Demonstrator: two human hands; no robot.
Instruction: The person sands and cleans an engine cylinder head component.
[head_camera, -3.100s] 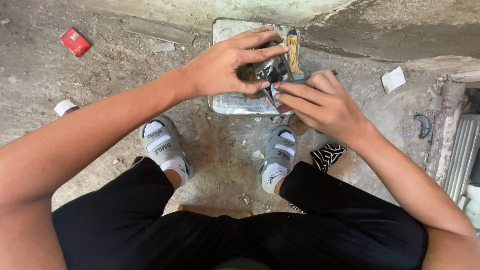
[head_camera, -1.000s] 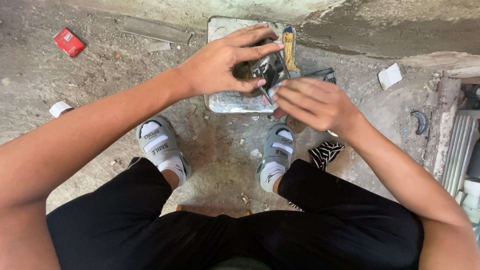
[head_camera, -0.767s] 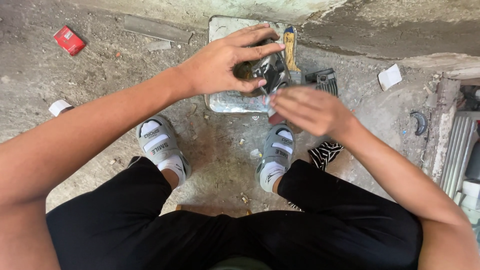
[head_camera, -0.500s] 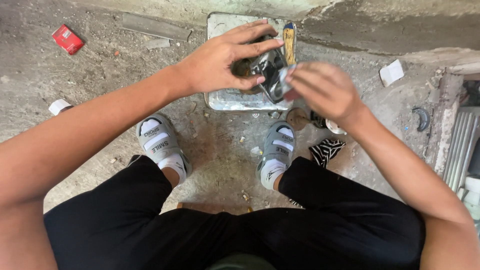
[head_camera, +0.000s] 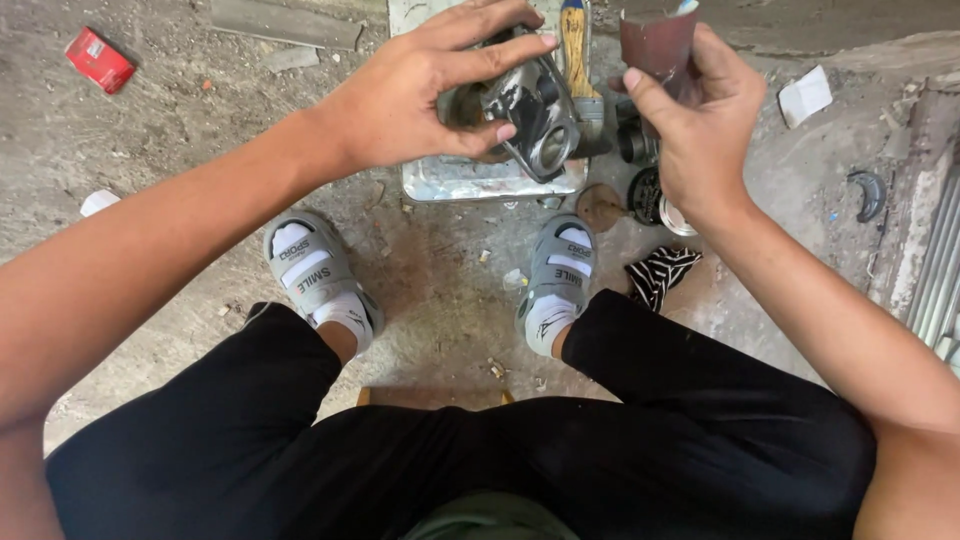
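My left hand (head_camera: 420, 95) grips a grey metal engine part (head_camera: 530, 115) with round holes, holding it above a shallow metal tray (head_camera: 450, 182) on the ground. My right hand (head_camera: 700, 125) is raised to the right of the part and holds a folded piece of reddish-brown sandpaper (head_camera: 655, 45) between thumb and fingers. The sandpaper is apart from the metal part. A paintbrush (head_camera: 575, 45) with a wooden handle lies in the tray behind the part.
Small round metal parts (head_camera: 645, 190) lie right of the tray, beside a striped black-and-white cloth (head_camera: 660, 275). A red packet (head_camera: 98, 60) lies far left, a white scrap (head_camera: 805, 95) far right. My sandalled feet (head_camera: 315, 275) rest on the dirty concrete floor.
My right hand has lifted away from the metal part, up and to the right, carrying the sandpaper. My left hand keeps hold of the part over the tray.
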